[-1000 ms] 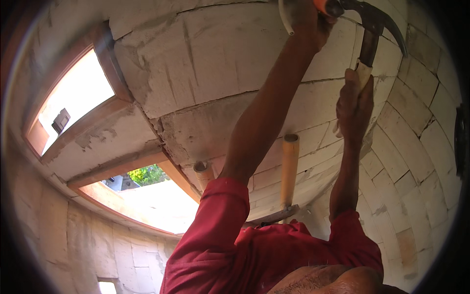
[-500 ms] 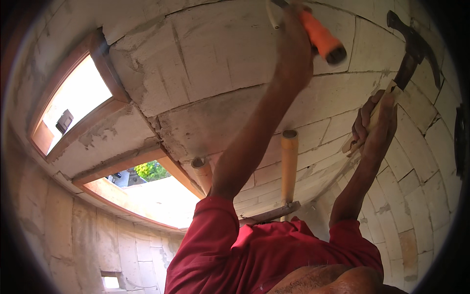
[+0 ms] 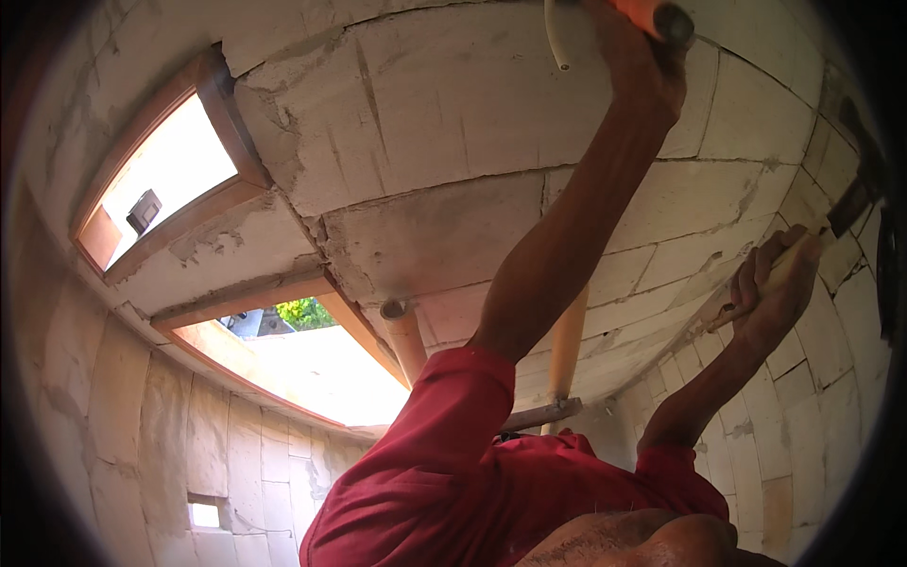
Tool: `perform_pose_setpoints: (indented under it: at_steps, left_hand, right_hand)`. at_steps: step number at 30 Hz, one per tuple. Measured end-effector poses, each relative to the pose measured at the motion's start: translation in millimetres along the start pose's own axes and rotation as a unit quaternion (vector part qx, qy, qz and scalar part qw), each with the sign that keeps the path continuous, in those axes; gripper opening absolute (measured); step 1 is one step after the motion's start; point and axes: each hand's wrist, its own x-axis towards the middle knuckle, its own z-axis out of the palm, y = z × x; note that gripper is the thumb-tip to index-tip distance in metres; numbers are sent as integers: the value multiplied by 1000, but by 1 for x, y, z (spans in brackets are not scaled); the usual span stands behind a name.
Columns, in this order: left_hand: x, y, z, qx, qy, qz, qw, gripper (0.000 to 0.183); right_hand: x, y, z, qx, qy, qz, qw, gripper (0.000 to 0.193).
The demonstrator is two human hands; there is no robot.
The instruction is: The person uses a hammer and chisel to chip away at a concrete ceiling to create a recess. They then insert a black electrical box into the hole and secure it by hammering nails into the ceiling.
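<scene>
My left hand (image 3: 644, 71) is raised at the top edge, fingers wrapped round an orange-handled tool (image 3: 644, 13) with a dark round butt. The tool's other end lies out of the picture. Just left of it hangs a pale thin tube (image 3: 556, 40). On the right, my right hand (image 3: 779, 283) is closed on the light wooden handle of a claw hammer (image 3: 848, 206). The hammer's dark head is partly lost in shadow near the right rim, apart from the orange-handled tool.
A pale block wall (image 3: 444, 104) with mortar joints rises close in front. To the left are two wood-framed openings, an upper frame (image 3: 219, 132) and a lower frame (image 3: 241, 300). A tan pipe (image 3: 404, 340) and a second pole (image 3: 569, 345) stand near a wooden bar (image 3: 543, 414).
My left hand has moved up and right with the orange-handled tool, which now partly leaves the picture. My right hand has swung the hammer right and slightly down, toward the rim.
</scene>
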Motion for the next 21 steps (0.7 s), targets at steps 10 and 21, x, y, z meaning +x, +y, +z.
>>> perform_pose_setpoints:
  at_steps: [10,21]
  left_hand:
    - [-5,78,-28,-75,-188,-118,972,16]
    - [-288,130,-16,385,106,-222,889,32]
  right_hand:
    - [-23,-1,24,7,8,68,998,58]
    - [-68,51,17,82,-329,128,932,69]
